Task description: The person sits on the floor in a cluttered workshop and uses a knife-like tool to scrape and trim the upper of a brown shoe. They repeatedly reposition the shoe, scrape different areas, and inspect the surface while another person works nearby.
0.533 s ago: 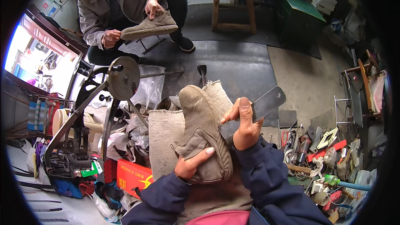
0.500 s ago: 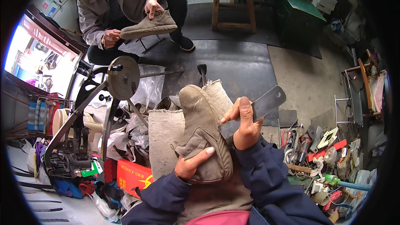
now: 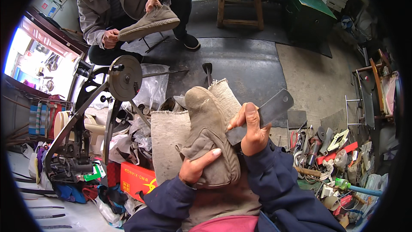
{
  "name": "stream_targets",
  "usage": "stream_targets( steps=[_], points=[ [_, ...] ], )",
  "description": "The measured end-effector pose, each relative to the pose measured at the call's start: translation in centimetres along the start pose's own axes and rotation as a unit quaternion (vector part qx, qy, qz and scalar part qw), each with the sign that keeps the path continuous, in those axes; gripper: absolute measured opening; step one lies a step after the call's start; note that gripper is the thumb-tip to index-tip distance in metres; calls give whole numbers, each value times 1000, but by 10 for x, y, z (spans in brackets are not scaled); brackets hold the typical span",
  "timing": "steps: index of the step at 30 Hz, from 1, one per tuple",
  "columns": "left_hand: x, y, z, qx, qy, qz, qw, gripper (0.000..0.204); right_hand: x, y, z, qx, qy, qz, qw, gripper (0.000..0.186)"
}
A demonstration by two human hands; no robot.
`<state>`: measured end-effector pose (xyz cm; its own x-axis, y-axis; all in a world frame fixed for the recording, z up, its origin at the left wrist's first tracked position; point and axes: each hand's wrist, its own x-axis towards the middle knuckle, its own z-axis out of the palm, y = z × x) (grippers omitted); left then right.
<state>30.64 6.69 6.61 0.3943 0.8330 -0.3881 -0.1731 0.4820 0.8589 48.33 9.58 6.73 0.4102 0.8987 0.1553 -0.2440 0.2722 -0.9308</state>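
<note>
While the left hand (image 3: 195,167) grips the near part of a grey-brown shoe (image 3: 206,129), its thumb lying across the upper, the right hand (image 3: 254,133) clasps a flat grey blade (image 3: 277,106) between thumb and fingers. The shoe is over the lap, toe pointing away from the wearer, its ribbed sole edge running along the right side. The blade slants up to the right, with a hole near its far end; its near end is at the sole edge, though whether the two touch is hard to tell.

Pink cloth (image 3: 227,224) shows at the lower edge, and pale, frayed cloth (image 3: 169,141) covers the knees beneath the shoe. To the left is a red box (image 3: 137,178) beside bags and scraps, with a metal machine (image 3: 124,79) bearing a round wheel just beyond. On the right lies a heap of tools (image 3: 315,146), near a wooden handle (image 3: 307,172) and a blue rod (image 3: 365,190).

Farther off, past a dark mat (image 3: 253,68), another person (image 3: 98,21) sits holding a second shoe (image 3: 150,25), one hand (image 3: 110,38) at its toe, the other (image 3: 153,3) at its top. A stool (image 3: 221,4) and a green box (image 3: 309,4) stand at the back.
</note>
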Motion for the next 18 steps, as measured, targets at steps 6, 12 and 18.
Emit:
stream_targets(
  steps=[6, 12, 18],
  points=[
    [-2, 3, 3, -19, -10, -12, 1000, 32, -4, 0, -8, 17, -5, 23, 1000, 49],
    [-1, 3, 4, -23, -13, -19, 999, 33, -10, -1, -11, 10, -11, 28, 1000, 48],
    [-1, 1, 4, -29, -6, -21, 999, 35, -16, -6, -11, -7, -20, 34, 999, 52]
  ],
)
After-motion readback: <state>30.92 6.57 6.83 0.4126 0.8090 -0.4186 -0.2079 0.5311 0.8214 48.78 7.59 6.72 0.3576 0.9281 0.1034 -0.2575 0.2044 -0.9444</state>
